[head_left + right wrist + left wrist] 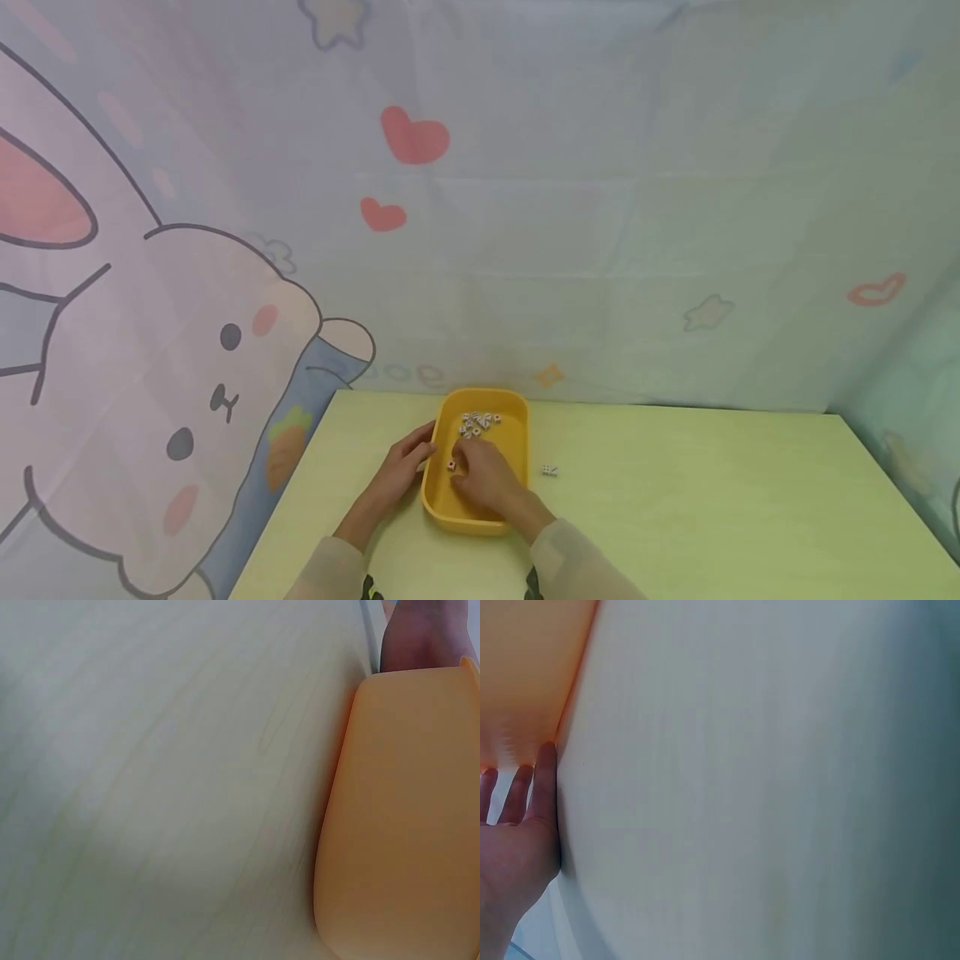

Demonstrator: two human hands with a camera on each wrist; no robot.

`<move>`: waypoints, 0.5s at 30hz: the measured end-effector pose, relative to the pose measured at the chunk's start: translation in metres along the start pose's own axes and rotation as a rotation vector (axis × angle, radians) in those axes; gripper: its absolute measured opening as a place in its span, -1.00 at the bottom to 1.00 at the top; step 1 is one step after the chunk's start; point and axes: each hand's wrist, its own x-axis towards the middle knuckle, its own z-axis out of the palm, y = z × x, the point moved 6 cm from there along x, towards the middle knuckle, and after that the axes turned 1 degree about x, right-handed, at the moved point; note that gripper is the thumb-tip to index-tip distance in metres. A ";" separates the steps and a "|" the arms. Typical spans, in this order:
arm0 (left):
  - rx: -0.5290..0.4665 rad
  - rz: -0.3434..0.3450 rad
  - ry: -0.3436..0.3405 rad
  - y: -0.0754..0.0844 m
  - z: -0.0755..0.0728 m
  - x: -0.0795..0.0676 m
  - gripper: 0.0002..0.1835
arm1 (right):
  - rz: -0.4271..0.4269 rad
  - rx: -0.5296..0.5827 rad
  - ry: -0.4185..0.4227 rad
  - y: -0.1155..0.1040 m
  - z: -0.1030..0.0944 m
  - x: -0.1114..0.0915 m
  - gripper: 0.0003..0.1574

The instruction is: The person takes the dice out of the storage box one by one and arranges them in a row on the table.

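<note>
A yellow tray (pixel 522 467) stands on the table, its side also filling the right part of the right wrist view. My left hand (pixel 401 471) rests along the tray's left side; in the left wrist view its extended fingers (pixel 545 776) touch the outer wall. Inside the tray, my right hand (pixel 487 477) reaches down with bent, parted fingers and thumb. A single white die (pixel 452 465) with a red pip lies right at those fingertips. Farther back in the tray is a loose cluster of several white dice (pixel 468 427). The right fingertips do not show in the right wrist view.
A small group of white dice (pixel 550 471) sits on the table just right of the tray. The pale green table (pixel 712 500) stretches away to the right. Behind it hangs a cloth backdrop (pixel 570 208) printed with a rabbit, hearts and stars.
</note>
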 end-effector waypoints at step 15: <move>0.004 -0.002 0.014 0.002 0.000 0.000 -0.42 | -0.014 0.008 -0.075 -0.002 0.003 0.000 -0.82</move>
